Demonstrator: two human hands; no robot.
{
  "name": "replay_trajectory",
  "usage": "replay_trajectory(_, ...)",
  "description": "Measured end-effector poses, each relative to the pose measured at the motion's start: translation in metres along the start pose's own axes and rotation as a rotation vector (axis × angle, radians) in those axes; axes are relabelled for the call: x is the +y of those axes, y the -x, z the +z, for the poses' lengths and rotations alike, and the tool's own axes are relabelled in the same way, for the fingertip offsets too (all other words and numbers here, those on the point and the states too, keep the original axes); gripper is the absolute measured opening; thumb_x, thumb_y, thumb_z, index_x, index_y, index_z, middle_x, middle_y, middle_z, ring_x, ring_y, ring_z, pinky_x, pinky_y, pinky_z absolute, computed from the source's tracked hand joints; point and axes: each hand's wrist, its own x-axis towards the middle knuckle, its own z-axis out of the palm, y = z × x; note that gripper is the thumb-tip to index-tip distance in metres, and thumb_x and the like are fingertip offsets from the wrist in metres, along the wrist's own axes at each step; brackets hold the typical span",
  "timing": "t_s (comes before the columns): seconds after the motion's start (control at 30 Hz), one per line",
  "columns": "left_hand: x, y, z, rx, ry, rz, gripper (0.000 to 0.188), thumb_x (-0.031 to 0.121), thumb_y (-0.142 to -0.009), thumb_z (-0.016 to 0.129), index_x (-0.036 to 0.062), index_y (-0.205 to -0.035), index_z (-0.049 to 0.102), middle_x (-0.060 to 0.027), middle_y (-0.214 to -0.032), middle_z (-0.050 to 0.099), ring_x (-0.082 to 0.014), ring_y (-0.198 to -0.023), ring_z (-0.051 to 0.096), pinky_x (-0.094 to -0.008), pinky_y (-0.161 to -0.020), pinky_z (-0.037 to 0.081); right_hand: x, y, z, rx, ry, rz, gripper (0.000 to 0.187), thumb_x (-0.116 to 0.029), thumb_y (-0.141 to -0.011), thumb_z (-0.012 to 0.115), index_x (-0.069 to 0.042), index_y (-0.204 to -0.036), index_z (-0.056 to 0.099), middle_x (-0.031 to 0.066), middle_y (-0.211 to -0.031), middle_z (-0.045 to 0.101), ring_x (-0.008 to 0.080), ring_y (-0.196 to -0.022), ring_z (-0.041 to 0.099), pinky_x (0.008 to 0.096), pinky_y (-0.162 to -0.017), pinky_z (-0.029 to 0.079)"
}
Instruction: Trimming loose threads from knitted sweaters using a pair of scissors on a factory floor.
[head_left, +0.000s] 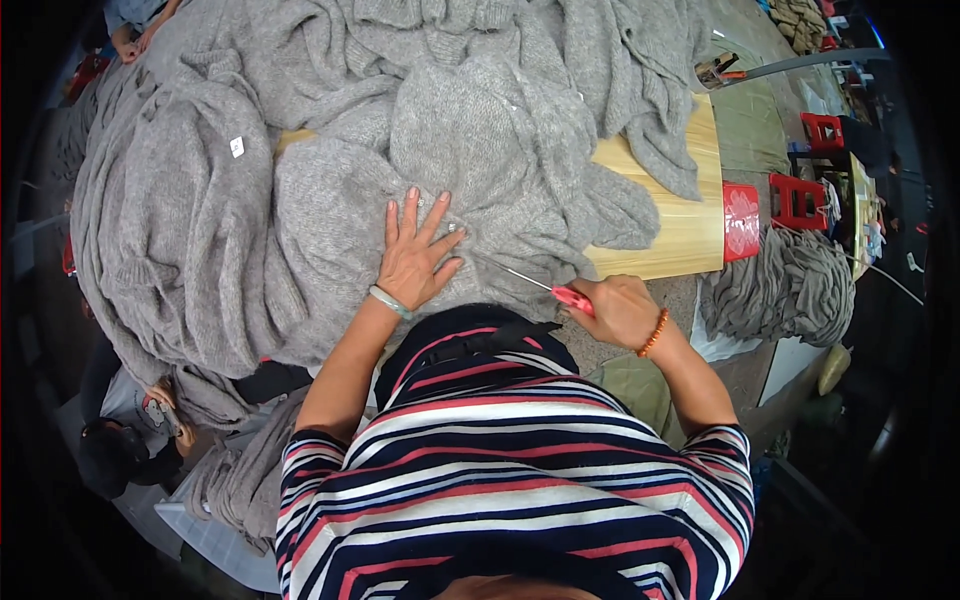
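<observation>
Grey knitted garments [330, 205] lie heaped in soft folds over a pale wooden tabletop [675, 240]. My left hand [410, 265] rests flat on the knit in front of me, its fingers spread. Closed round a red-handled tool with a thin metal shaft [572, 297], my right hand [622, 310] is at the near edge of the pile. The shaft slants left toward the fabric beside my left hand; its tip is too fine to make out. A small white tag [237, 147] shows on a fold to the left.
Red plastic stools [741, 222] [797, 200] stand right of the table, with a bundle of grey knits [785, 290] near them. At lower left a person [125, 440] handles more knitwear by a pale crate [225, 545]. Another person's hands [130, 45] show at upper left.
</observation>
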Motion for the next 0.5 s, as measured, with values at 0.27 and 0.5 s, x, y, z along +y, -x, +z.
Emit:
replay_trajectory(0.27, -0.014, 0.001, -0.048, 0.364, 0.467, -0.164, 0.046, 0.007, -0.09, 0.066, 0.0119, -0.135, 0.062, -0.0168, -0.153, 0.046, -0.0376, -0.135, 0.049, -0.0432, -0.108, 0.044, 0.003, -0.024, 0.023, 0.281, -0.299, 0.103, 0.028, -0.024, -0.089, 0.071, -0.004, -0.108, 0.065, 0.0202, -0.086, 0.068, 0.0414, -0.08, 0.066, 0.0455, -0.069, 0.052)
replay_trajectory(0.5, -0.064, -0.023, -0.065, 0.239, 0.306, -0.385, 0.054, -0.001, -0.088, 0.063, 0.0106, -0.14, 0.055, -0.0154, -0.151, 0.048, -0.0335, -0.111, 0.065, -0.0367, -0.089, 0.055, -0.026, -0.088, 0.053, 0.431, -0.625, 0.064, 0.041, -0.024, -0.087, 0.074, -0.007, -0.122, 0.061, 0.0198, -0.101, 0.071, 0.0391, -0.091, 0.07, 0.0432, -0.079, 0.054)
